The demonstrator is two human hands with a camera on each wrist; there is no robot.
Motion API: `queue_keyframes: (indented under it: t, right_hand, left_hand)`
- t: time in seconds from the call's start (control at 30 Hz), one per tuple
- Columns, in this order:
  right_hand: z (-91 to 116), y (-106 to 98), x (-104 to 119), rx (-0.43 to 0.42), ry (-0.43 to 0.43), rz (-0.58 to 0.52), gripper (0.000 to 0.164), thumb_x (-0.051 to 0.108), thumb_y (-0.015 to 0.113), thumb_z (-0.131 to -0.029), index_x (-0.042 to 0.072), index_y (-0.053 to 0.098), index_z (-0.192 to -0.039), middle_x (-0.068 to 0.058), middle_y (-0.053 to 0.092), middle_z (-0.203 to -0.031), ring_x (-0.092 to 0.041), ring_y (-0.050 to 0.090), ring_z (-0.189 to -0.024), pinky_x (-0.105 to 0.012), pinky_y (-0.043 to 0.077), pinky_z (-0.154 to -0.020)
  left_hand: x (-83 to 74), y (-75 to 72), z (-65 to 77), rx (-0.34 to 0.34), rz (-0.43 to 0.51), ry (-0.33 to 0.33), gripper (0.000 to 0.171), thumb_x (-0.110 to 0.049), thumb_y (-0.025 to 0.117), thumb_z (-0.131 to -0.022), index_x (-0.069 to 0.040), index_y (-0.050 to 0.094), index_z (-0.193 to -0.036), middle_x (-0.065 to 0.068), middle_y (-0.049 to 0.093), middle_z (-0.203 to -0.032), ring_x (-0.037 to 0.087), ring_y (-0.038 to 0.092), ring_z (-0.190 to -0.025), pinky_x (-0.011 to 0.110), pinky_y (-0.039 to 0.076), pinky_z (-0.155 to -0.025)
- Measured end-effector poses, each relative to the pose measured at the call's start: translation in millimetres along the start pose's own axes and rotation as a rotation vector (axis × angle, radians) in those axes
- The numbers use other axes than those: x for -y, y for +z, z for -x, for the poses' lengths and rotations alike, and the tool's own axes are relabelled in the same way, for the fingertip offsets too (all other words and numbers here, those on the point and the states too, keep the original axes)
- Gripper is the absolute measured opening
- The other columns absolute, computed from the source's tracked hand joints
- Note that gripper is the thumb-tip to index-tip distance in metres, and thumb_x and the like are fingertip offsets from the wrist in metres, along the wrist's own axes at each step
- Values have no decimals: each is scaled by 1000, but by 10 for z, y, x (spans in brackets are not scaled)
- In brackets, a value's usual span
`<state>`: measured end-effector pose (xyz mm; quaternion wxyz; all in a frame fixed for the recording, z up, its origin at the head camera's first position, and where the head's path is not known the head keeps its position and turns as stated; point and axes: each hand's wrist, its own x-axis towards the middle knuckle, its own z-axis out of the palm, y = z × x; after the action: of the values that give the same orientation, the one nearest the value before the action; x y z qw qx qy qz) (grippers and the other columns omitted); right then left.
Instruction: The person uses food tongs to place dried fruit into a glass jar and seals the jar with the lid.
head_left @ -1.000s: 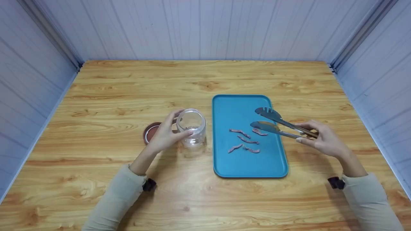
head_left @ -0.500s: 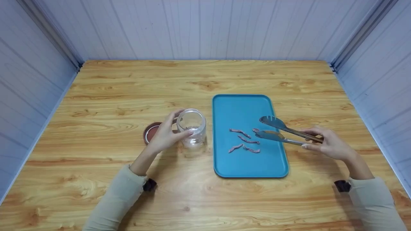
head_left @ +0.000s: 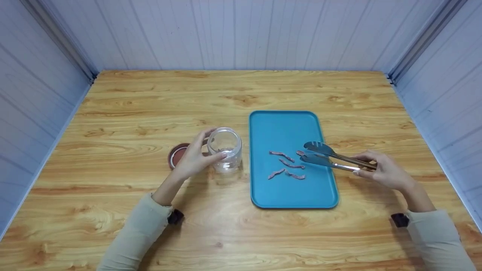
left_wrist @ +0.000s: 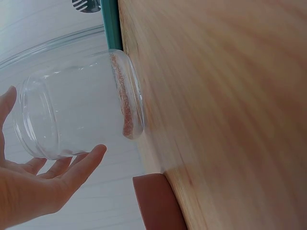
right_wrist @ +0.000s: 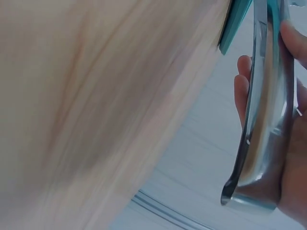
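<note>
My left hand (head_left: 196, 156) holds a clear jar (head_left: 224, 150) around its side, thumb at the front and fingers behind. The jar stands upright and lidless on the table; in the left wrist view a reddish-brown strip (left_wrist: 123, 103) lies at its bottom. My right hand (head_left: 386, 171) grips metal tongs (right_wrist: 271, 120) by the handles. Their tips reach over the right side of a blue tray (head_left: 286, 128), right at a meat-like strip (head_left: 300, 153) that they partly cover. Several other strips (head_left: 288, 164) lie on the tray left of the tips.
A reddish-brown lid (head_left: 177, 154) lies upturned on the wooden table (head_left: 150, 94), just left of the jar and partly behind my left hand. Pale panelled walls (head_left: 233, 34) stand at the back and both sides.
The tongs have come down and toward me over the tray, and their two arms have drawn closer together around the right-hand strip. My left hand and the jar have stayed put.
</note>
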<state>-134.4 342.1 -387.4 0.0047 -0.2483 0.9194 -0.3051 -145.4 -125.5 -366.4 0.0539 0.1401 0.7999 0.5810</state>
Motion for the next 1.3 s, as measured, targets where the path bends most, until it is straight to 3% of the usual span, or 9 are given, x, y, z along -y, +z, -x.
queue_keyframes:
  t: [0.17,0.47,0.73,1.17,1.3]
  right_hand:
    - [4,72,-231,11,18,10,29,11,71,-75,4,61,-102,-2,60,-84,-15,53,-74,-26,42,-61]
    - [-20,106,-207,34,30,10,24,2,68,-76,-1,60,-98,-3,59,-79,-15,51,-68,-25,40,-56]
    - [-28,117,-194,62,59,-39,16,10,66,-79,6,61,-93,2,58,-75,-12,51,-67,-23,41,-56]
    - [-31,158,-198,34,25,-53,14,2,66,-78,7,60,-90,1,59,-76,-12,53,-69,-24,42,-59]
    - [-41,153,-189,12,-24,-63,17,-3,66,-76,4,60,-91,-1,60,-76,-12,53,-68,-23,43,-59]
  left_hand:
    - [-3,1,2,-4,-5,-9,69,-10,71,-75,1,32,-131,20,38,-126,33,38,-115,38,43,-85]
    - [1,-2,3,5,-2,-2,69,-9,70,-76,1,32,-132,20,36,-128,35,36,-116,41,42,-85]
    - [2,0,2,2,-7,-1,69,-9,70,-75,1,32,-131,20,37,-127,34,37,-115,40,43,-84]
    - [-6,5,1,-6,-23,-5,69,-10,70,-75,1,32,-131,20,37,-127,35,37,-115,40,43,-84]
    - [-12,5,7,-3,-18,-12,69,-9,70,-75,1,32,-131,20,36,-128,35,36,-117,39,43,-84]
